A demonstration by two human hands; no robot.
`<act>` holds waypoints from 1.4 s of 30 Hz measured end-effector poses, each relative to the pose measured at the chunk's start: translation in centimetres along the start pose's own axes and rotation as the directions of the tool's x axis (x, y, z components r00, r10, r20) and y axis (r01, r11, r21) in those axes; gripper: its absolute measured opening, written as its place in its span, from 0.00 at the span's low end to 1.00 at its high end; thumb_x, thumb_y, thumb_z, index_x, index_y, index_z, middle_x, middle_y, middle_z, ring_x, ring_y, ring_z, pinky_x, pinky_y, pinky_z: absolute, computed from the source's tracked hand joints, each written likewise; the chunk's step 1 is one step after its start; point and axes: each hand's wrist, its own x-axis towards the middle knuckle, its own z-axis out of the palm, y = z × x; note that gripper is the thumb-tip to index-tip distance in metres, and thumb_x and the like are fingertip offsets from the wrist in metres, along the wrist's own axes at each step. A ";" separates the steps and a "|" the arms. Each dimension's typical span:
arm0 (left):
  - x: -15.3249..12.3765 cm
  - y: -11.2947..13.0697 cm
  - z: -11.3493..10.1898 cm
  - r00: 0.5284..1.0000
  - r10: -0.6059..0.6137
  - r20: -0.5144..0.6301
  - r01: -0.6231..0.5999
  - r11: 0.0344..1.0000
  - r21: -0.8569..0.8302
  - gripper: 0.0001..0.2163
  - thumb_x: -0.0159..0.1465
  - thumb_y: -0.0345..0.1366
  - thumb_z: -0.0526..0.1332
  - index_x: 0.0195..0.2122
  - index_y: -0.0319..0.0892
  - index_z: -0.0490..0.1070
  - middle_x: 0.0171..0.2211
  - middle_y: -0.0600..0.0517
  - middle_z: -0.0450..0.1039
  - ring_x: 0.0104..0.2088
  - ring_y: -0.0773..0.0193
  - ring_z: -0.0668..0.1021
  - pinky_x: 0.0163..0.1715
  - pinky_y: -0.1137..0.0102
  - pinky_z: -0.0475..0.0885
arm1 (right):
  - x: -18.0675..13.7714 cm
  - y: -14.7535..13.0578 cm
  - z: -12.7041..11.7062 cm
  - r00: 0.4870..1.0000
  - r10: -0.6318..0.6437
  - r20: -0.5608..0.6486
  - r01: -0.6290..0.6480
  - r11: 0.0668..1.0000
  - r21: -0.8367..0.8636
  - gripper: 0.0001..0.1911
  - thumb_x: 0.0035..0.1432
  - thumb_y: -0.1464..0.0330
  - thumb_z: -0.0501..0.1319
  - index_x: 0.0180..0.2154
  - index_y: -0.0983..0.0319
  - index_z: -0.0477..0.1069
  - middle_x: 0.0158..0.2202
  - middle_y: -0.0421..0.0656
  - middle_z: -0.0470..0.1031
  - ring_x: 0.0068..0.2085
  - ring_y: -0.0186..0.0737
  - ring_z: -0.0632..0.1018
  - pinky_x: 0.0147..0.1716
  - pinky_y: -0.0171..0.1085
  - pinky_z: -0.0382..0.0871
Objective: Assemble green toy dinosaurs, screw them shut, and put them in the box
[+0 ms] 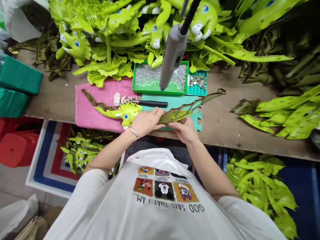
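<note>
My left hand (147, 121) rests with fingers curled over a lime green toy dinosaur (126, 113) lying on a pink mat (100, 100) at the bench's front edge. My right hand (184, 128) grips the underside of an olive green wing-shaped plastic piece (186, 110), which stretches up to the right over a teal foam mat (175, 100). Both hands press this piece against the dinosaur's body. A black-handled tool (152, 103) lies just beyond my hands.
A grey powered screwdriver (173, 55) hangs above a green tray of screws (152, 78); a smaller teal tray (198, 81) holds metal parts. Heaps of green dinosaur parts (120, 30) fill the bench's back, right side and floor bins. Green boxes (17, 78) stand left.
</note>
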 end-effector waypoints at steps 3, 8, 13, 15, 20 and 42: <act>0.0 0.0 -0.1 1.000 -0.019 0.016 0.020 1.000 -0.014 0.19 0.71 0.47 0.59 0.56 0.40 0.63 0.49 0.42 0.74 0.42 0.53 0.82 0.32 0.68 0.66 | 0.1 0.3 -0.7 0.998 -0.061 0.029 0.060 0.998 0.020 0.31 0.31 0.67 0.79 0.41 0.55 0.72 0.42 0.38 0.83 0.46 0.42 0.83 0.49 0.41 0.79; -0.3 -0.2 -0.3 0.999 -0.013 0.029 0.014 0.999 -0.036 0.25 0.68 0.54 0.60 0.56 0.40 0.62 0.51 0.42 0.74 0.43 0.53 0.82 0.32 0.69 0.65 | 0.7 1.2 -1.9 0.993 -0.119 -0.016 0.119 0.993 -0.004 0.29 0.29 0.68 0.80 0.36 0.56 0.72 0.34 0.34 0.82 0.36 0.37 0.82 0.42 0.37 0.80; -0.6 -0.1 -0.5 1.000 -0.004 0.029 0.005 0.999 -0.054 0.29 0.64 0.58 0.63 0.56 0.40 0.62 0.51 0.42 0.74 0.43 0.52 0.82 0.32 0.69 0.65 | 1.1 2.0 -2.0 0.992 -0.120 -0.025 0.120 0.993 -0.007 0.27 0.25 0.67 0.81 0.31 0.57 0.74 0.33 0.35 0.82 0.33 0.38 0.82 0.38 0.37 0.80; -0.6 0.1 -0.4 0.999 -0.005 0.036 0.007 0.999 -0.051 0.30 0.63 0.58 0.63 0.56 0.40 0.62 0.51 0.42 0.74 0.42 0.52 0.82 0.31 0.69 0.64 | 1.3 2.2 -2.0 0.991 -0.129 -0.038 0.130 0.992 -0.001 0.27 0.24 0.67 0.81 0.30 0.57 0.74 0.32 0.35 0.82 0.33 0.38 0.82 0.36 0.37 0.80; -0.2 0.4 0.3 0.999 -0.012 0.030 0.013 0.999 -0.031 0.25 0.67 0.53 0.61 0.56 0.41 0.62 0.50 0.43 0.73 0.40 0.52 0.83 0.30 0.68 0.64 | 1.0 2.0 -2.1 0.991 -0.137 -0.007 0.137 0.990 -0.030 0.24 0.26 0.66 0.81 0.29 0.57 0.75 0.31 0.36 0.82 0.33 0.38 0.81 0.38 0.39 0.80; 1.1 -0.5 2.1 0.982 0.105 -0.154 -0.089 0.990 0.105 0.15 0.71 0.45 0.56 0.50 0.40 0.69 0.39 0.42 0.76 0.40 0.48 0.80 0.36 0.62 0.72 | -0.7 -6.7 -13.3 0.728 -0.550 -0.409 0.159 0.716 -0.679 0.22 0.59 0.48 0.60 0.47 0.55 0.74 0.54 0.45 0.78 0.59 0.49 0.73 0.65 0.56 0.64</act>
